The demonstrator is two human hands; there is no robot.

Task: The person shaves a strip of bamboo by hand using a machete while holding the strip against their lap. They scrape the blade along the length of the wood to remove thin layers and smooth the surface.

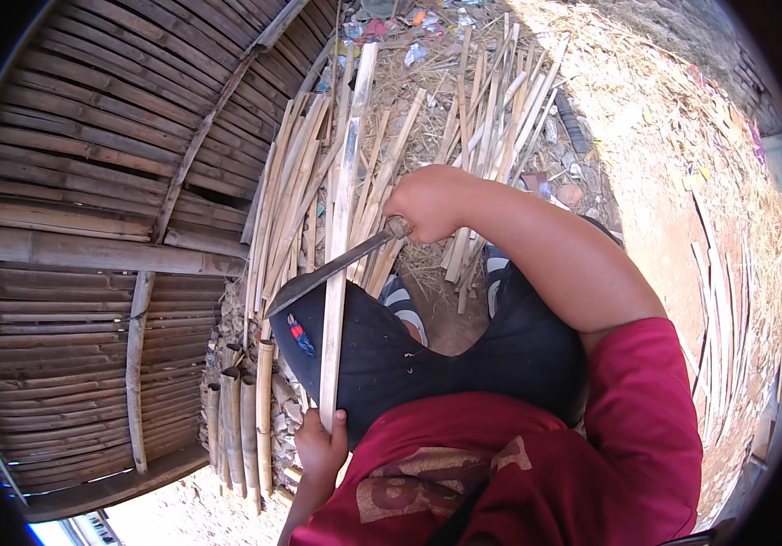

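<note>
A long pale bamboo strip (345,196) lies lengthwise over my left thigh, its far end above the strips on the ground. Closed around its near end is my left hand (321,446), beside my hip. My right hand (427,202) grips the handle of a long machete (329,270), fingers wrapped round it. The dark blade slants across the strip, above my left knee, with its tip beyond the strip's left side. Whether the edge bites into the bamboo I cannot tell.
Split bamboo strips (295,182) lie in front of me, with more strips (500,118) farther right. A bamboo slat wall (90,164) stands close on my left. Cut bamboo poles (250,428) are beside my left hip. Another strip bundle (723,300) lies at far right.
</note>
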